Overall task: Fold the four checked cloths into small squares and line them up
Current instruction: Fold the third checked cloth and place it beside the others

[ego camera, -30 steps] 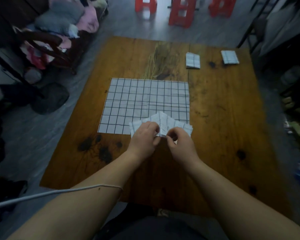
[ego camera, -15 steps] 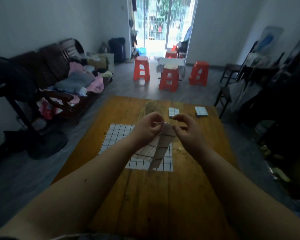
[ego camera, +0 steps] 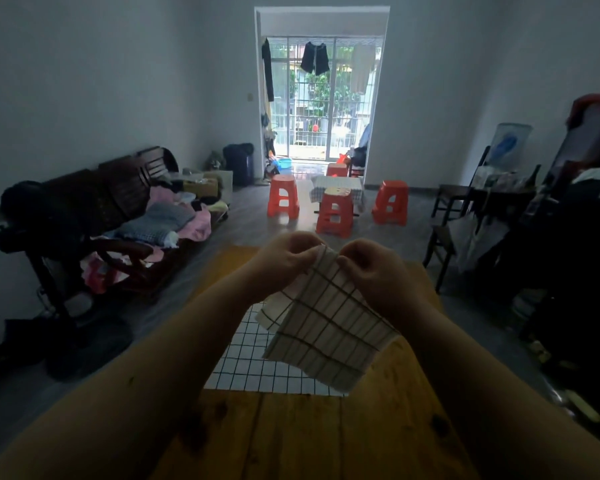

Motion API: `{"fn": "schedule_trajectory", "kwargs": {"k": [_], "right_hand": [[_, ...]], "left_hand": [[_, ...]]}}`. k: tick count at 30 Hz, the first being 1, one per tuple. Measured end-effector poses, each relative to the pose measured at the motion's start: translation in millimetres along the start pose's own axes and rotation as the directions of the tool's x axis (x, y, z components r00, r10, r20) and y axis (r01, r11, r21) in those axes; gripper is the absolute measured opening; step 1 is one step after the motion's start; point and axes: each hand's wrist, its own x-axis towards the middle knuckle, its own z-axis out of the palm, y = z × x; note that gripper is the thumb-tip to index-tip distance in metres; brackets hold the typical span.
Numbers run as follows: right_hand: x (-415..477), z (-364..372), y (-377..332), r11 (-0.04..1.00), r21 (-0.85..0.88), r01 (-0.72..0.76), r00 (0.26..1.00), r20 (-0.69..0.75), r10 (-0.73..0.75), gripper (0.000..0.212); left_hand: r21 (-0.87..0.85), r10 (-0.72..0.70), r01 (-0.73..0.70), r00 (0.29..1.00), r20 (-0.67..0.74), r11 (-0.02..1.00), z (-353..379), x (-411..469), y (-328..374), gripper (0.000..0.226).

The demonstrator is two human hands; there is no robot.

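Note:
A white cloth with dark checks (ego camera: 329,327) hangs in the air above the wooden table (ego camera: 291,434). My left hand (ego camera: 284,261) and my right hand (ego camera: 374,271) pinch its top edge close together, and the cloth droops below them in loose folds. A second checked cloth (ego camera: 253,365) lies spread flat on the table under the raised one, partly hidden by it. The two folded cloths at the table's far edge are hidden behind my hands.
Several orange stools (ego camera: 335,211) stand around a small covered table beyond my table. A dark sofa (ego camera: 125,216) piled with clothes is at the left, a dark chair (ego camera: 451,220) and cluttered shelves at the right.
Both hands lifted the cloth from the table's near side up into the air, and it has opened out and hangs wider. The camera has tilted up toward the room.

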Motion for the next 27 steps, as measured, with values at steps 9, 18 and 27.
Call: {"fn": "schedule_trajectory", "kwargs": {"k": [9, 18, 27], "right_hand": [[-4.9, -9.2, -10.7, 0.999, -0.037, -0.008, 0.999, -0.051, 0.006, 0.012], [-4.1, -8.9, 6.2, 0.999, -0.040, -0.031, 0.999, -0.030, 0.030, 0.013], [-16.0, 1.8, 57.3, 0.994, -0.025, -0.107, 0.994, 0.025, 0.108, 0.014]], "left_hand": [[0.307, 0.118, -0.109, 0.993, -0.014, 0.946, 7.9, 12.0, 16.4, 0.009], [0.237, 0.077, -0.043, 0.988, -0.137, 0.971, 10.2, 19.0, 11.4, 0.014], [0.052, -0.089, 0.108, 0.955, -0.282, 0.993, -17.7, 18.0, -2.9, 0.013]]}}
